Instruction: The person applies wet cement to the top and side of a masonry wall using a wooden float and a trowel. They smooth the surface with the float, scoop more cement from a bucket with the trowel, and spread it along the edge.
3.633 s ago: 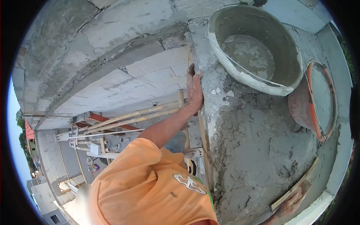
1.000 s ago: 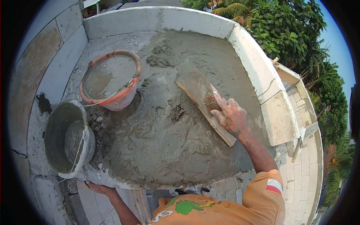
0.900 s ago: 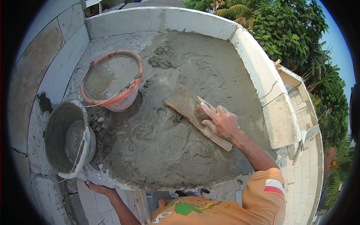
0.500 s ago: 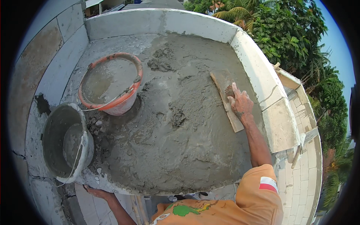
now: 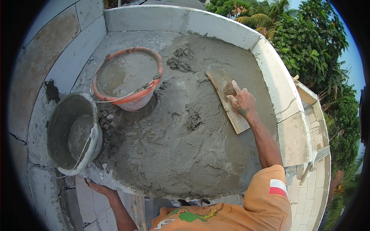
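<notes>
Wet grey mortar point(image 5: 169, 154) covers most of the slab, with rough lumps and smoother patches. On its right part lies a long wooden float point(image 5: 221, 90), flat and tilted across the surface. My right hand point(image 5: 243, 101) is closed on the float's handle, thumb and a finger stretched along it; the hand partly hides the grip. At lower left, my left hand point(image 5: 99, 188) rests at the slab's front edge just below a grey bucket point(image 5: 98, 142). Its fingers are stretched out and it holds nothing.
An orange-rimmed bucket point(image 5: 133, 104) holding greyish water stands in the mortar at left. Low pale block walls border the slab at the back point(image 5: 154, 19), right point(image 5: 287, 96) and left point(image 5: 69, 57). Trees point(image 5: 308, 34) rise beyond the right wall.
My right hand has slid the wooden float to the left across the mortar. The whole view has shifted slightly; my left hand stays at the slab edge.
</notes>
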Demonstrator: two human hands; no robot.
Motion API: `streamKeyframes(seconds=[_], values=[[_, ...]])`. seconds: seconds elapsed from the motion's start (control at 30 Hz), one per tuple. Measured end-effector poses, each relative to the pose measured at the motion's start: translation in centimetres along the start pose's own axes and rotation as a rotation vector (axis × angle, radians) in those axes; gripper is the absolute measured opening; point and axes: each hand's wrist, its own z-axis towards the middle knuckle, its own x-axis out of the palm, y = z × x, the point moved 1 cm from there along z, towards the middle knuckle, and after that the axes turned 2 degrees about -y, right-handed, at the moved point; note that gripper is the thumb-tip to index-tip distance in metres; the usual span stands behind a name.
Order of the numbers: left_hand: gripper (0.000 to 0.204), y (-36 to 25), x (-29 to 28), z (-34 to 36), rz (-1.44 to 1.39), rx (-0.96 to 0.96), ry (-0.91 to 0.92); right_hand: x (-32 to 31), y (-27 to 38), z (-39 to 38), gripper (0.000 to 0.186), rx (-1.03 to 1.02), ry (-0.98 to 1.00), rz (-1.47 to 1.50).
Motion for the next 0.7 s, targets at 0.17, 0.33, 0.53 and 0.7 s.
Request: streamKeyframes(seconds=[0.17, 0.33, 0.53, 0.7], values=[[0.072, -0.7, -0.2, -0.3, 0.041, -0.003, -0.005, -1.9, 3.7, -2.0, 0.070, -0.089, 0.031, 0.033], [0.073, -1.3, 0.5, -0.7, -0.122, -0.103, -0.027, -0.4, 5.3, -0.1, 0.069, -0.231, -0.046, -0.006], [0.073, 0.0, -0.2, -0.7, 0.094, 0.018, -0.064, 2.4, 1.8, 4.9, 0.068, 0.019, -0.117, -0.113], [0.075, -0.1, 0.1, -1.1, 0.060, 0.012, -0.036, 0.4, 5.0, 5.8, 0.068, -0.072, -0.130, -0.034]])
